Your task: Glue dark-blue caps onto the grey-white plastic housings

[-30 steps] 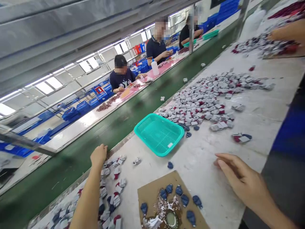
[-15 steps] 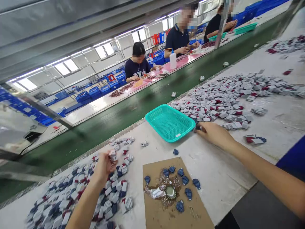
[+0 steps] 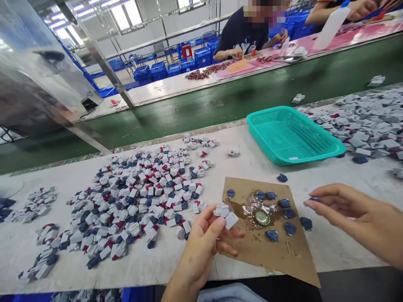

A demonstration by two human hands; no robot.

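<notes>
My left hand (image 3: 204, 239) pinches a light grey moulded piece (image 3: 227, 216) between thumb and fingers, over the left edge of a cardboard sheet (image 3: 252, 256). At the right of the cardboard, my right hand (image 3: 349, 214) has thumb and forefinger closed on a small dark blue piece (image 3: 315, 199), mostly hidden by the fingers. Several dark blue fist-like pieces (image 3: 290, 228) lie on and beside the cardboard. Among them sits a bottle cap (image 3: 262, 217) in a wet, glossy patch.
A heap of grey, red and blue pieces (image 3: 138, 201) covers the left of the table. Behind the cardboard stands a green basket (image 3: 292, 138), with more grey pieces (image 3: 371, 130) to its right. Beyond runs a green conveyor belt (image 3: 189, 107). Co-workers (image 3: 245, 33) sit across it.
My view has swung left and levelled. My left hand has brought the grey piece from the heap to the cardboard. My right hand has come from the basket's corner to the cardboard's right side.
</notes>
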